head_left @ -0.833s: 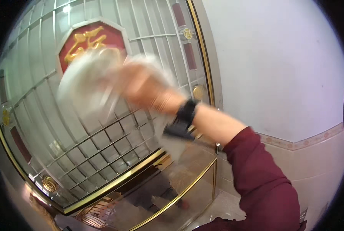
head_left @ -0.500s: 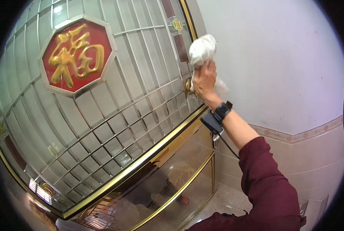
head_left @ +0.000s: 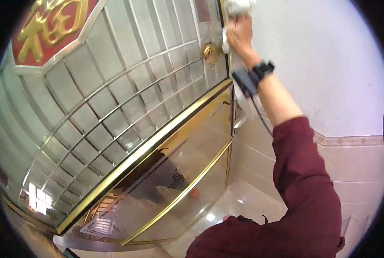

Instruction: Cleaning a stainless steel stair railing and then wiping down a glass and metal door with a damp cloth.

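Note:
My right hand (head_left: 240, 32) is closed around a white cloth (head_left: 238, 6), bunched above the fingers and hanging down beside them. The hand is at the right edge of a metal door (head_left: 114, 107), by the gold-framed edge next to the pale wall. Just left of and below the hand is a round gold door knob (head_left: 210, 53). A black device (head_left: 254, 78) with a cable is strapped to my right wrist. I cannot make out my left hand; a blurred tan shape shows at the lower left.
Silver bars cross the door, with a red and gold octagonal panel (head_left: 56, 28) at upper left. Its lower part is a shiny reflective panel with a gold strip (head_left: 187, 189). To the right is a white wall (head_left: 321, 64) above beige tiles (head_left: 351, 163). The floor (head_left: 248, 202) is speckled.
My right hand and the cloth now appear higher in view, above the door knob. The whole view has shifted, so the octagonal panel sits further up and left.

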Demonstrator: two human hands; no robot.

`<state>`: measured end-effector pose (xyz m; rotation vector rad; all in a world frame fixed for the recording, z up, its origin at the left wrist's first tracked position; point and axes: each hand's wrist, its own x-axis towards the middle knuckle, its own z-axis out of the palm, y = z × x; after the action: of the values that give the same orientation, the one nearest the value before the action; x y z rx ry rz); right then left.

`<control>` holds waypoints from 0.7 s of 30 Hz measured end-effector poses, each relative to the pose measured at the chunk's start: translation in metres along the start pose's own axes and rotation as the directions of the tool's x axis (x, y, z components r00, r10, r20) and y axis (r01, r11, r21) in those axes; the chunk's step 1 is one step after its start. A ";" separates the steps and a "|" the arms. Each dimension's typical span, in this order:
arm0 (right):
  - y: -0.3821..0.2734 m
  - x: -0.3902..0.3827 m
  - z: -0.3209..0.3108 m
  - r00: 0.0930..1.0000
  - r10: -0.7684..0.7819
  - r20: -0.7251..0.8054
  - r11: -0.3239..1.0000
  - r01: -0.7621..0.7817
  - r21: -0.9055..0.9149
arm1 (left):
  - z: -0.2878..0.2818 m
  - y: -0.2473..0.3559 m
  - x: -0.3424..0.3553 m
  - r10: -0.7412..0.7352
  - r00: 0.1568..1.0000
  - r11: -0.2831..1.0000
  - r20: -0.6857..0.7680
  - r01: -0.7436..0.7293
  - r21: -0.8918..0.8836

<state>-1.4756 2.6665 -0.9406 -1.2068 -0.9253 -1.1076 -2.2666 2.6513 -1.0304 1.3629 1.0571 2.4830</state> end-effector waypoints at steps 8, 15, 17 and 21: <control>-0.076 -0.152 -0.030 0.991 0.119 -0.064 0.986 -0.111 0.127 | -0.068 -0.063 0.057 -0.276 0.944 0.961 0.182 0.271 0.050; -0.293 -0.219 -0.061 0.973 -0.170 0.154 0.871 0.076 0.485 | -0.049 -0.058 0.045 -0.062 0.973 0.995 0.222 0.043 0.092; -0.352 -0.233 -0.077 0.921 -0.381 0.085 0.626 0.189 0.757 | -0.024 -0.064 0.041 -0.090 0.995 0.993 0.053 0.086 0.076; -0.406 -0.239 -0.080 0.853 -0.522 0.008 0.501 0.299 0.812 | 0.008 -0.022 0.006 -0.204 0.965 0.967 0.162 0.225 -0.123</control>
<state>-1.9281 2.6188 -1.0878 -0.3548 -1.7578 -0.7249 -2.2690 2.6748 -1.0373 1.2926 0.9260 2.2177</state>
